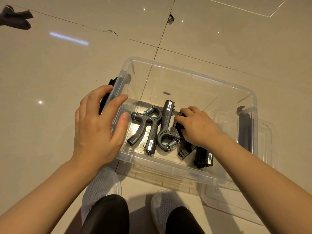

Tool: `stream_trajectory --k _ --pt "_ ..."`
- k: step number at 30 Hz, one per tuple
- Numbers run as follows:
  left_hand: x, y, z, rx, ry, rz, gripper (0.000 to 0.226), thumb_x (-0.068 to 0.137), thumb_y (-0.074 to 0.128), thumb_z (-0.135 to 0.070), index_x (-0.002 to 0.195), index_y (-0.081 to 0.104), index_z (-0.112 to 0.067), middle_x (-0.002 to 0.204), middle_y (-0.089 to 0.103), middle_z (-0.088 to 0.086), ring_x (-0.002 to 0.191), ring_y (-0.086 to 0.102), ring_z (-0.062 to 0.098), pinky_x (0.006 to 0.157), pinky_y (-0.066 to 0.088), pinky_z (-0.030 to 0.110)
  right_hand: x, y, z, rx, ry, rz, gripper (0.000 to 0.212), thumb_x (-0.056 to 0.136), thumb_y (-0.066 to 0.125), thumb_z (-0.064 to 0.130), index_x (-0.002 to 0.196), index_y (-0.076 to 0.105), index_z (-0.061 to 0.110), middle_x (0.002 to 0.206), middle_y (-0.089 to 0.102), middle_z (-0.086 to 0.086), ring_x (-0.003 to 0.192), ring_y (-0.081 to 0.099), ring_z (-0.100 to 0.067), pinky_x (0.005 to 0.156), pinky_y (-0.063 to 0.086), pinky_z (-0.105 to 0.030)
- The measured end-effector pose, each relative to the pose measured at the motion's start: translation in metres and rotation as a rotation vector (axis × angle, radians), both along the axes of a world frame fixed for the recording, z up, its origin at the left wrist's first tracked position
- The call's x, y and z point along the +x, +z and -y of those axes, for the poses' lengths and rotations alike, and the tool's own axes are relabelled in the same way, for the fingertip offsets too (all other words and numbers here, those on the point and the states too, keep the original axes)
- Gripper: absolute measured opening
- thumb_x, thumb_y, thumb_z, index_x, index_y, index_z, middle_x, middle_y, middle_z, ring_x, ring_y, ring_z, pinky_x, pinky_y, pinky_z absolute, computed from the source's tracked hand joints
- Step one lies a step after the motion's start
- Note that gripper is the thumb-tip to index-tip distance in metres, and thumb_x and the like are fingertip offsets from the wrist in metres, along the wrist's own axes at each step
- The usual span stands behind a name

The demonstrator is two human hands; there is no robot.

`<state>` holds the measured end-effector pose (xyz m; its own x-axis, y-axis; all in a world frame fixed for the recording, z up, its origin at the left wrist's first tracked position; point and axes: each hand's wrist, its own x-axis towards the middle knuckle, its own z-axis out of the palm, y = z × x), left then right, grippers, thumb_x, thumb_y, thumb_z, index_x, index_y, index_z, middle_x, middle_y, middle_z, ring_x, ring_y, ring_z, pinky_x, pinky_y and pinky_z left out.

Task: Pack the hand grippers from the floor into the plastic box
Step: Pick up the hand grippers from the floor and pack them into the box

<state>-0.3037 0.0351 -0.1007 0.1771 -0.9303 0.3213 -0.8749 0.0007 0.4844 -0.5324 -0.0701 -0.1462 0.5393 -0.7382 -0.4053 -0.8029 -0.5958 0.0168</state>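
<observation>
Head view: a clear plastic box (179,171) sits on the tiled floor (50,65).
Hand grippers: three black ones lie inside the box, the left gripper (143,129), the middle gripper (166,122) and the right gripper (203,157).
Left hand (99,127): fingers spread, resting on the box's left rim and black latch (108,93), gripping nothing.
Right hand (195,125): fingers curled down onto the grippers; whether its grip has closed on one, I cannot tell.
Other: a clear lid (263,149) lies under the box's right side; two white shoes (101,184).

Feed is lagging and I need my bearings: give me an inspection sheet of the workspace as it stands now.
Surface: glossy beige floor tiles, one cracked.
Job's things: clear plastic box holds three black hand grippers; leftmost hand gripper lies free.
Clutter: clear lid beside box; dark cloth far left.
Grips: left hand open at the box's left wall; right hand grips a hand gripper inside.
Cables: nothing seen.
Surroundings: white shoes.
</observation>
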Motion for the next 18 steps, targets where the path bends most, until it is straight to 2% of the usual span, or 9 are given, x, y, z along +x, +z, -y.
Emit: stream_trajectory --k 7,11,14,16,18 --pt "0.001 0.0 0.0 -0.002 0.003 -0.016 0.039 0.09 0.044 -0.03 0.123 0.058 -0.013 0.132 0.044 0.014 0.12 0.037 0.027 0.094 0.036 0.044 -0.002 -0.002 0.005 -0.026 0.007 -0.018 0.04 0.09 0.052 0.019 0.129 0.05 0.027 0.131 0.047 -0.004 0.123 0.036 -0.03 0.091 0.045 -0.04" --pt "0.001 -0.002 0.001 0.004 -0.027 0.0 0.039 0.09 0.045 -0.03 0.122 0.058 -0.012 0.13 0.047 0.014 0.119 0.039 0.028 0.094 0.036 0.044 -0.005 -0.004 0.004 0.011 -0.039 0.03 0.045 0.089 0.053 0.018 0.132 0.048 0.03 0.138 0.043 -0.002 0.128 0.033 -0.029 0.096 0.042 -0.042" --pt "0.005 -0.002 0.003 0.043 -0.139 -0.007 0.043 0.088 0.047 -0.037 0.122 0.06 -0.013 0.129 0.05 0.011 0.122 0.043 0.028 0.097 0.036 0.043 -0.008 0.005 0.005 0.045 -0.189 0.19 0.051 0.09 0.054 0.017 0.138 0.043 0.03 0.144 0.038 -0.002 0.129 0.036 -0.027 0.101 0.037 -0.039" --pt "0.008 -0.001 0.003 0.099 -0.252 -0.009 0.049 0.085 0.048 -0.047 0.123 0.06 -0.018 0.134 0.049 0.006 0.128 0.04 0.026 0.102 0.034 0.042 -0.011 0.017 0.005 0.06 -0.318 0.339 0.047 0.092 0.054 0.018 0.137 0.044 0.027 0.141 0.041 0.001 0.126 0.04 -0.023 0.099 0.035 -0.031" --pt "0.011 0.0 0.003 0.144 -0.351 0.038 0.056 0.084 0.045 -0.059 0.124 0.06 -0.024 0.14 0.045 0.002 0.134 0.035 0.024 0.105 0.03 0.046 -0.015 0.029 0.001 0.079 -0.382 0.406 0.042 0.092 0.055 0.019 0.133 0.048 0.026 0.137 0.044 0.003 0.122 0.044 -0.018 0.093 0.034 -0.025"
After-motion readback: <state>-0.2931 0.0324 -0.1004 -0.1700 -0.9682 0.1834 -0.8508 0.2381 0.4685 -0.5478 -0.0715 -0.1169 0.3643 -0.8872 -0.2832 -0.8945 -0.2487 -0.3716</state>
